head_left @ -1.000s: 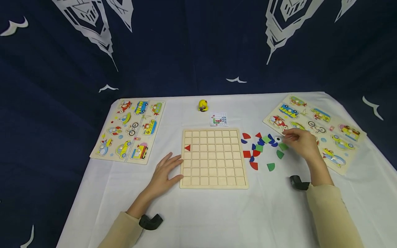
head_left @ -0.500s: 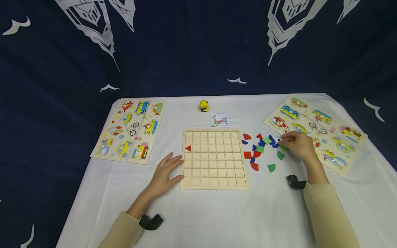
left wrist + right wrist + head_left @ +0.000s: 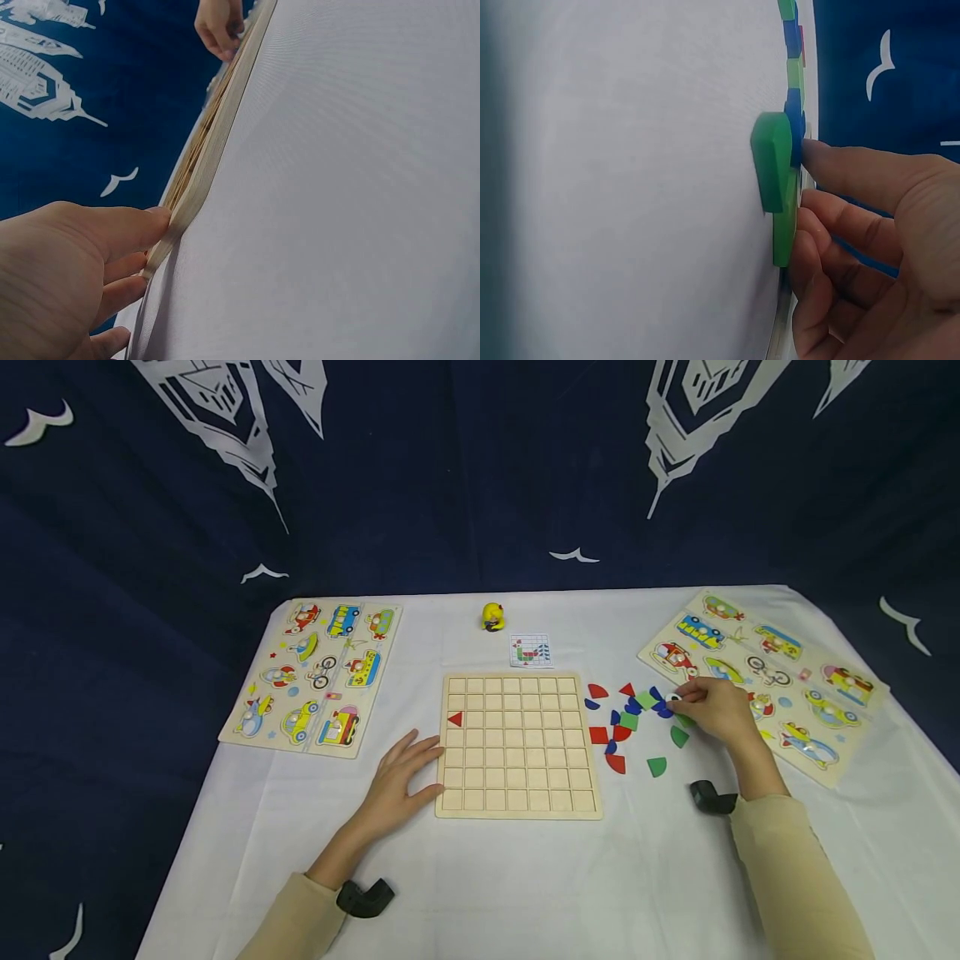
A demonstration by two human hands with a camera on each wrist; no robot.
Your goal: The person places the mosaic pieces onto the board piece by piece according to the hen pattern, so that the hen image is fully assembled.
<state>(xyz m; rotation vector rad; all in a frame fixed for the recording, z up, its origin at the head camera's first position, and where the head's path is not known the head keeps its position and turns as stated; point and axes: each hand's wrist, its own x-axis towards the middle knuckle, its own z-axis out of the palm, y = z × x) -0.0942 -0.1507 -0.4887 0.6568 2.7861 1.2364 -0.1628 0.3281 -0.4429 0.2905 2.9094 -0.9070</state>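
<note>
In the head view my left hand (image 3: 401, 781) rests at the left edge of a wooden grid board (image 3: 517, 747), its fingertips and thumb touching the rim. One red triangle (image 3: 455, 719) lies in a left-column cell. To the board's right, my right hand (image 3: 720, 710) pinches a small round white piece (image 3: 674, 697) with a dark dot, largely covered by the fingertips. Blue curved pieces (image 3: 660, 707) lie right beside those fingertips. A green quarter-circle piece (image 3: 678, 737) sits just below them. In the right wrist view a green piece (image 3: 771, 161) stands close to the thumb.
Several red, blue and green pieces, including a red square (image 3: 597, 735), are scattered right of the board. A small pattern card (image 3: 530, 650) and a yellow toy duck (image 3: 492, 617) sit behind it. Vehicle puzzle boards lie at left (image 3: 300, 689) and right (image 3: 795, 710).
My right hand has moved slightly left and down, and its fingertips have closed on the round white piece. The left hand stays at the board's edge.
</note>
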